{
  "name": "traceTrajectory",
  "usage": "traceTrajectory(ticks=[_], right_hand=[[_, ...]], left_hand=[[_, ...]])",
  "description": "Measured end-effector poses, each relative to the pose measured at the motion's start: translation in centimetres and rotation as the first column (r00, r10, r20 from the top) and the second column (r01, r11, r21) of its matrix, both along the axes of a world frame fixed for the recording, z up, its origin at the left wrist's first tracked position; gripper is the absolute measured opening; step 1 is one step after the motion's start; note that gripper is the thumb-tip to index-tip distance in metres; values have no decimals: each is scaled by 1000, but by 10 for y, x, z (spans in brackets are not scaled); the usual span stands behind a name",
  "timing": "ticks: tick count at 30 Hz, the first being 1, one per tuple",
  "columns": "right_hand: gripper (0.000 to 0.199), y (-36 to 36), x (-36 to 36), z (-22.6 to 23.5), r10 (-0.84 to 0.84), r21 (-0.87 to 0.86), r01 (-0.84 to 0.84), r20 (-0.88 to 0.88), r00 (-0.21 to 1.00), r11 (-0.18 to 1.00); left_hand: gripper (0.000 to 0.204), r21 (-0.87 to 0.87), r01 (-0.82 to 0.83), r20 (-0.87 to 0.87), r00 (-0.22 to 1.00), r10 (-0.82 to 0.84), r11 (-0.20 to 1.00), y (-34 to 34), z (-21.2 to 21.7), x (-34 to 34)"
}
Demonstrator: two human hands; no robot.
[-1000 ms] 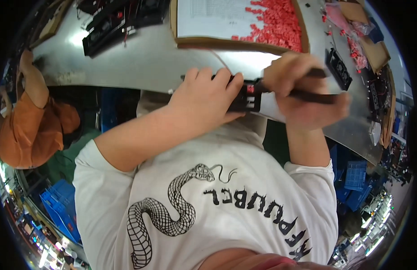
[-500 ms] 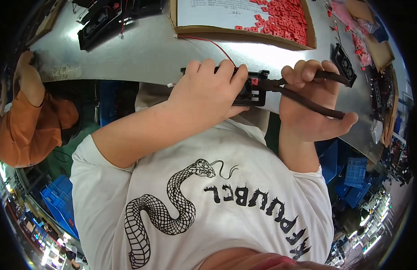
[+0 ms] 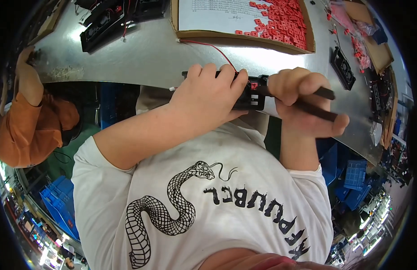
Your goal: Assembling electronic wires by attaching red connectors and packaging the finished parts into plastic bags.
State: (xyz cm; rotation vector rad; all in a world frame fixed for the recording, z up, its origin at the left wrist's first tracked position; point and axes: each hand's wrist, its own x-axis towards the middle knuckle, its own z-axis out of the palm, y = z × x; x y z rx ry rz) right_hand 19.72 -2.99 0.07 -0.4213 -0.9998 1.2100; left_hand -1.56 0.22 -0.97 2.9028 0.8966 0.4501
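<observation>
My left hand is closed over a long black plastic housing, gripping it at the table's near edge and hiding most of it. A small red square piece sits at the housing's exposed right end. Dark-handled pliers are in my right hand, its fingers curled around the handles. The jaws point left and meet the housing beside the red piece; whether they grip it cannot be made out. A thin red wire runs from the housing to a white connector by the carton.
A shallow carton holds a printed sheet and many red square pieces. Similar black housings lie at the far left, another at right. A person in an orange sleeve sits at left. Blue crates stand below.
My right hand has shifted left and its fingers have closed further around the pliers, bringing the handles closer together. The left hand and housing have barely moved.
</observation>
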Motion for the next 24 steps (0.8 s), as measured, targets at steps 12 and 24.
traceTrajectory(ticks=[12, 24], right_hand=[[100, 59, 1, 38, 784, -321, -722, 361, 504, 613], [120, -9, -9, -6, -116, 130, 99, 129, 985, 987]], left_hand=[[49, -189, 154, 96, 986, -137, 970, 20, -6, -3], [65, -62, 86, 50, 995, -83, 994, 10, -2, 3]])
